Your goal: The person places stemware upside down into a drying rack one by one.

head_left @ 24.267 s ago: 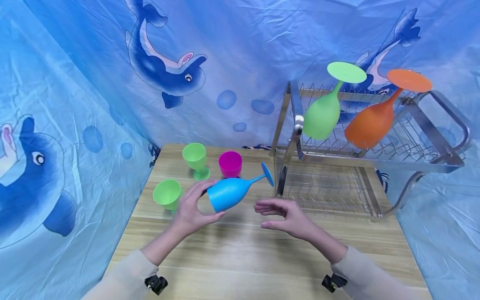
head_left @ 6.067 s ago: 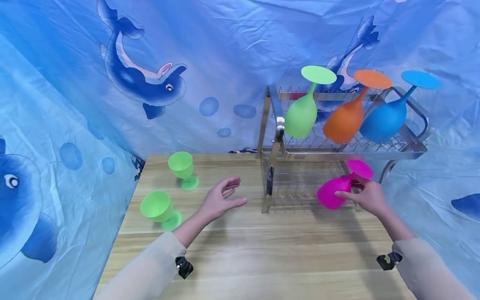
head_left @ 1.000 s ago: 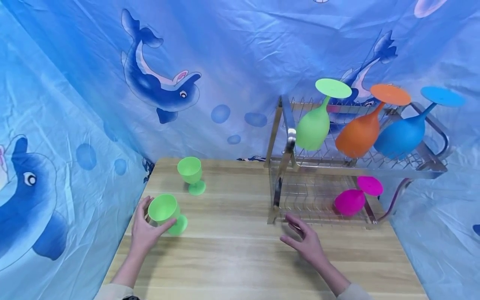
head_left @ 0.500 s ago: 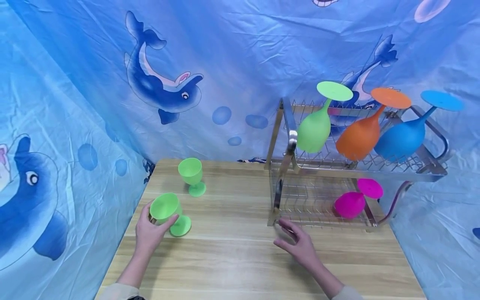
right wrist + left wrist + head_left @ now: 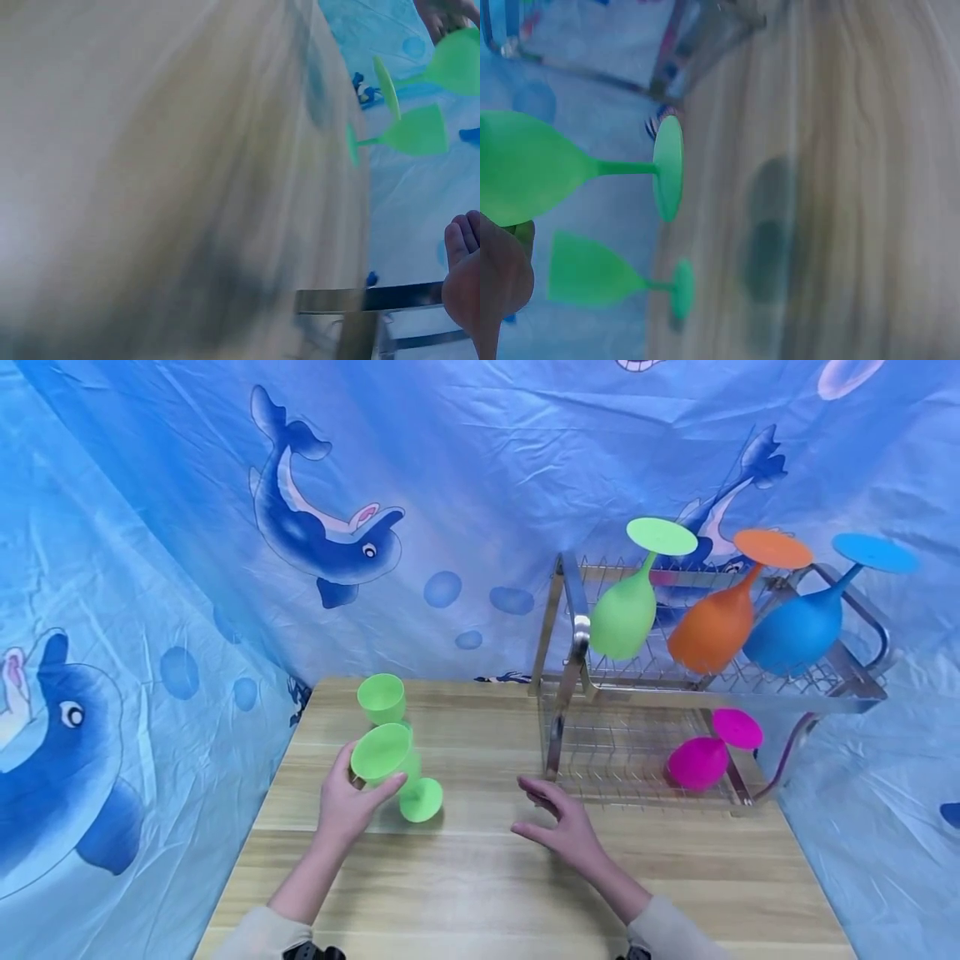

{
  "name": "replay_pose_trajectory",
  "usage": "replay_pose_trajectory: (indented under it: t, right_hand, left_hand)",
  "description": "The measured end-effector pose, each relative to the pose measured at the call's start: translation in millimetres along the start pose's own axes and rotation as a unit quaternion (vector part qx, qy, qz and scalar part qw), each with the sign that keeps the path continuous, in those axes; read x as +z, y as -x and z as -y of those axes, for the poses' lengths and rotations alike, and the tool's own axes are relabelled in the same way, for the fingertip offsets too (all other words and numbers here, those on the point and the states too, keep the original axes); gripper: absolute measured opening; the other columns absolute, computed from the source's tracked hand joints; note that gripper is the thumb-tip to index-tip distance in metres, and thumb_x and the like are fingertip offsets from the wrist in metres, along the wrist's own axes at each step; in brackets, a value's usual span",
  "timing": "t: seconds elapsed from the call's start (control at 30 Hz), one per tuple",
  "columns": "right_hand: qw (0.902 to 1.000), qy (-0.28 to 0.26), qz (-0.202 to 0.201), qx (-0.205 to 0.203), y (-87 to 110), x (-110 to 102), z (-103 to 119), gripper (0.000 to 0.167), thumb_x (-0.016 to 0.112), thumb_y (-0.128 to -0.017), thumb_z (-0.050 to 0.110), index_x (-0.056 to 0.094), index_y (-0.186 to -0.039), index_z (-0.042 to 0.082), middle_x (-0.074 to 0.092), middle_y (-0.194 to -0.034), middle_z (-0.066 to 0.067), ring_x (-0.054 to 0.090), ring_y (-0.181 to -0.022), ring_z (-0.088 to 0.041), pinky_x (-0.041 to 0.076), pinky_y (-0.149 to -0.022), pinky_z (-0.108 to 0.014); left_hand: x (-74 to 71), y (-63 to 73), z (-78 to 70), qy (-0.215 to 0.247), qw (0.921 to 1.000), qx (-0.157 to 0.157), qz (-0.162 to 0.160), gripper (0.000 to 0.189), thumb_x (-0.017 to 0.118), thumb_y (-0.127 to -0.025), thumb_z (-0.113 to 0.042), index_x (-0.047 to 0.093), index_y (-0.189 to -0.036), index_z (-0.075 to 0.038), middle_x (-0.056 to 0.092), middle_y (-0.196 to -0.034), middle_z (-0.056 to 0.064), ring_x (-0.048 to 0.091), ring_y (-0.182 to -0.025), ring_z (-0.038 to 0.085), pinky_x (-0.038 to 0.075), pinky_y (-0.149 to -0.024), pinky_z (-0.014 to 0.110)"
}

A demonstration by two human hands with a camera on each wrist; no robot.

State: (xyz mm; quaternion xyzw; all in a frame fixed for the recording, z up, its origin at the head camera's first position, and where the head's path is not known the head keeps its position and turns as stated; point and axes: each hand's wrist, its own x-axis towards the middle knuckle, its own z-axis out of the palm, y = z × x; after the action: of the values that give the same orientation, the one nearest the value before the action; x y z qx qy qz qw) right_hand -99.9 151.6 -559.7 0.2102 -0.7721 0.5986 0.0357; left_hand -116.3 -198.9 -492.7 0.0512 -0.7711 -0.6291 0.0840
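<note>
My left hand (image 5: 348,802) grips a green plastic goblet (image 5: 386,756) by its bowl, thumb on the near side and fingers behind. The goblet tilts with its foot to the right; in the left wrist view the goblet (image 5: 536,169) is off the table, its shadow on the wood. Behind it a second green goblet (image 5: 382,697) stands upright on the table, its stem partly covered. My right hand (image 5: 562,827) hovers before the rack's left front leg, fingers loosely bent and holding nothing; the right wrist view catches a few right-hand fingers (image 5: 465,262).
A two-tier metal dish rack (image 5: 735,697) stands at the right. Its top holds upside-down, leaning goblets: light green (image 5: 624,618), orange (image 5: 712,631) and blue (image 5: 797,631). A magenta goblet (image 5: 699,764) leans on the lower tier. A dolphin-print curtain (image 5: 465,485) encloses the wooden table (image 5: 480,877).
Since the oldest frames, the blue and magenta goblets have gone onto the rack. In the last second, my left hand has lifted the near green goblet rightward; my right hand has shifted slightly left.
</note>
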Motion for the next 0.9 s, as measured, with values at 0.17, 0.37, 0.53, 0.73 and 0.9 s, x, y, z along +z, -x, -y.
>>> replay_pose_trajectory:
  t: [0.17,0.37,0.53,0.73,0.9]
  right_hand:
    - [0.9968,0.058,0.014,-0.054,-23.1,-2,14,0.072,0.093,-0.082,0.007,0.061,-0.146,0.0,0.064,-0.145,-0.02,0.064,-0.131,-0.037,0.053,-0.111,-0.034]
    - [0.9901,0.115,0.043,-0.069,-47.7,-5,35,0.074,0.095,-0.081,0.015,0.063,-0.147,0.005,0.068,-0.143,-0.013,0.067,-0.128,-0.033,0.056,-0.108,-0.041]
    - [0.9873,0.132,0.058,-0.067,-64.2,-2,45,0.069,0.094,-0.084,0.019,0.065,-0.145,0.006,0.07,-0.141,-0.011,0.068,-0.127,-0.03,0.058,-0.106,-0.043]
    - [0.9872,0.136,0.038,-0.075,-78.9,1,46,0.061,0.094,-0.083,0.015,0.07,-0.138,0.005,0.073,-0.134,-0.011,0.071,-0.123,-0.029,0.06,-0.102,-0.042]
    - [0.9864,0.14,0.02,-0.083,-85.2,2,45,0.053,0.093,-0.084,0.015,0.073,-0.133,0.007,0.077,-0.128,-0.008,0.074,-0.117,-0.026,0.062,-0.098,-0.04]
  left_hand:
    - [24.0,-2.1,-19.7,0.043,0.998,0.026,0.037,0.079,0.092,-0.081,-0.005,0.055,-0.15,-0.007,0.062,-0.141,0.013,0.061,-0.124,0.024,0.053,-0.101,0.018]
    - [49.2,-3.7,-38.8,0.08,0.9936,0.049,0.064,0.074,0.091,-0.081,-0.005,0.057,-0.147,-0.008,0.065,-0.135,0.015,0.063,-0.119,0.028,0.057,-0.095,0.024]
    - [63.9,-3.9,-49.3,0.098,0.9915,0.06,0.06,0.072,0.091,-0.081,-0.005,0.057,-0.145,-0.006,0.066,-0.131,0.017,0.064,-0.114,0.027,0.058,-0.092,0.025]
    - [73.1,-3.9,-57.7,0.125,0.989,0.065,0.044,0.071,0.091,-0.08,-0.005,0.058,-0.143,-0.008,0.067,-0.129,0.015,0.065,-0.113,0.026,0.059,-0.09,0.025]
    - [77.7,-4.1,-61.4,0.145,0.9859,0.072,0.042,0.073,0.091,-0.08,-0.005,0.058,-0.144,-0.008,0.066,-0.131,0.014,0.064,-0.116,0.027,0.059,-0.093,0.027]
